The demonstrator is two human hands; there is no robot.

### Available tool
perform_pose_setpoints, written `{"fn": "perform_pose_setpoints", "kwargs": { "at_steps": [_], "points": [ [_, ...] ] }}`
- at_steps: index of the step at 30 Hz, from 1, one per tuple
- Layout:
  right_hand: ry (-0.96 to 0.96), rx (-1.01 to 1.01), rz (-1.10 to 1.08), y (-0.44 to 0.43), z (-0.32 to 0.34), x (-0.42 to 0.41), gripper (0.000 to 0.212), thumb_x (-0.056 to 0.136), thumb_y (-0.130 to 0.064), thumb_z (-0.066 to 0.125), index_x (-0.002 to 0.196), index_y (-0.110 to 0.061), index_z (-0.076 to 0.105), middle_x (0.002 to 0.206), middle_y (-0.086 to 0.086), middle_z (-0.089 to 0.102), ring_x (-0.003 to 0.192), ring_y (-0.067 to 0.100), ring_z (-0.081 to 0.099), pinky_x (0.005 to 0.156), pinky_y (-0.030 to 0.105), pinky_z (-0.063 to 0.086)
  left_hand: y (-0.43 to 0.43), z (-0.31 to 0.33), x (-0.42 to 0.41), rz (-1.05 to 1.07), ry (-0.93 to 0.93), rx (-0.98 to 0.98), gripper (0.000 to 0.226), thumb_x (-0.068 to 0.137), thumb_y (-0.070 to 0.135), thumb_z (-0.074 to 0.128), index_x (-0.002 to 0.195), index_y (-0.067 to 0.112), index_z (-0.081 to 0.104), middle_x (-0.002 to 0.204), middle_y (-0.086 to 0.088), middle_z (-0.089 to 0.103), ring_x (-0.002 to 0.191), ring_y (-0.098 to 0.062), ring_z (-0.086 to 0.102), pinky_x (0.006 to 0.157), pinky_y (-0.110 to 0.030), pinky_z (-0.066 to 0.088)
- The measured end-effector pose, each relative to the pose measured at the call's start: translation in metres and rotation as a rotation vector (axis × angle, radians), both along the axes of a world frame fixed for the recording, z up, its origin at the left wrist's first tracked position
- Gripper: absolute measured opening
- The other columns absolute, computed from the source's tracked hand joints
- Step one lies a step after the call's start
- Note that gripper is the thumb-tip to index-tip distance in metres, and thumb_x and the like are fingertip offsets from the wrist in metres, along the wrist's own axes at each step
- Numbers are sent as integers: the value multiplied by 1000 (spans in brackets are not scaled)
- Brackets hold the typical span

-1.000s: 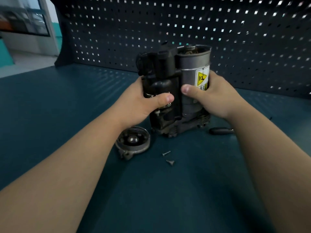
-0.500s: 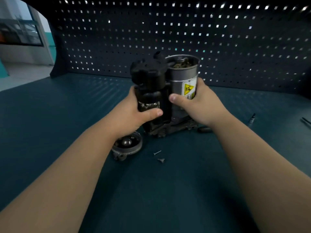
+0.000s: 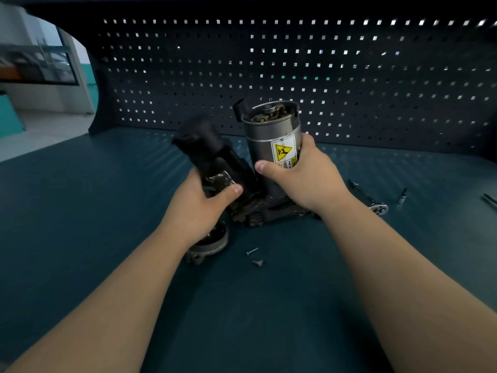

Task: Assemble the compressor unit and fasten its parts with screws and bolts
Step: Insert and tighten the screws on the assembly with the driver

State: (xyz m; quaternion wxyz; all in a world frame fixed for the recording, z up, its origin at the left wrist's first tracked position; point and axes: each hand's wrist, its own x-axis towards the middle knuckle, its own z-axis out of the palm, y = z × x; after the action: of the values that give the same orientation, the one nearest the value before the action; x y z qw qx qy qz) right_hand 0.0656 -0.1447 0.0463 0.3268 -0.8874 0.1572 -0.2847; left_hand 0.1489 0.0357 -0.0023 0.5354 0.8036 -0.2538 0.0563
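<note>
The compressor unit [image 3: 269, 208] stands on the teal tabletop [image 3: 80, 211], near the pegboard wall [image 3: 349, 90]. The left hand [image 3: 207, 208] grasps its black cylinder [image 3: 204, 144], which leans left and looks blurred. The right hand [image 3: 301, 179] grasps the silver motor can [image 3: 269, 130]. I think the base should be pressed down firmly while the parts are seated. 2 loose screws [image 3: 252, 251] and a round cover [image 3: 212, 244] lie just in front, and a ratchet [image 3: 376, 207] lies to the right.

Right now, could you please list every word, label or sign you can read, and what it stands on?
No words are readable.
On the grey cylinder, a yellow label: a warning triangle sign; its small print is too blurred to read.
On the black part, a pale label: blurred, unreadable.
</note>
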Motion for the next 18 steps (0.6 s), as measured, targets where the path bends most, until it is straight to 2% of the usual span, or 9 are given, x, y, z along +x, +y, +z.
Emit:
{"fn": "perform_pose_setpoints", "kwargs": {
  "at_steps": [3, 6, 11, 12, 14, 16, 18],
  "points": [
    [3, 1, 0, 0, 0, -1, 63, 65, -70, 67, 108, -33, 38, 103, -9, 60, 93, 15, 58, 73, 33, 45, -2, 5, -2, -14, -52, 78, 47, 73, 51, 73, 112, 40, 49, 98, 24, 61, 89, 9, 57, 69, -14, 40],
    [11, -20, -13, 3, 1, -2, 64, 65, -71, 65, 107, -31, 37, 103, -8, 60, 91, 16, 57, 71, 33, 43, 0, 6, -1, -28, -60, 141, 40, 78, 48, 73, 108, 41, 48, 94, 27, 58, 86, 13, 53, 67, -10, 36],
    [52, 47, 10, 4, 5, -5, 67, 70, -66, 68, 114, -29, 33, 111, -6, 59, 99, 16, 59, 74, 31, 45, 0, 12, -1, -34, -98, 220, 40, 78, 48, 72, 109, 40, 48, 91, 28, 55, 83, 7, 52, 66, -10, 35],
    [43, 78, 24, 6, 6, -5, 74, 71, -63, 69, 123, -26, 32, 119, -5, 57, 106, 17, 58, 79, 32, 46, -1, 13, -1, -28, -104, 240, 40, 79, 48, 72, 110, 39, 48, 89, 28, 54, 81, 7, 51, 65, -11, 34],
    [-38, 123, 37, 15, 6, -6, 103, 68, -61, 72, 146, -21, 18, 141, -2, 43, 124, 19, 48, 98, 39, 44, -2, 15, -1, -6, -113, 273, 42, 79, 49, 71, 110, 39, 45, 86, 27, 52, 76, 9, 48, 61, -11, 32],
    [-149, 99, 26, 33, 5, -6, 124, 61, -65, 74, 152, -25, 1, 155, 1, 21, 140, 22, 29, 112, 45, 33, -4, 15, -4, 19, -120, 288, 43, 78, 52, 70, 107, 38, 41, 84, 26, 49, 73, 7, 47, 59, -13, 32],
    [-174, 29, -13, 50, 2, -6, 139, 56, -69, 76, 151, -24, -14, 160, 2, -1, 147, 23, 6, 119, 47, 17, -4, 13, -8, 27, -140, 295, 43, 77, 53, 67, 107, 31, 45, 87, 21, 53, 76, 0, 50, 58, -15, 34]
  ]
}}
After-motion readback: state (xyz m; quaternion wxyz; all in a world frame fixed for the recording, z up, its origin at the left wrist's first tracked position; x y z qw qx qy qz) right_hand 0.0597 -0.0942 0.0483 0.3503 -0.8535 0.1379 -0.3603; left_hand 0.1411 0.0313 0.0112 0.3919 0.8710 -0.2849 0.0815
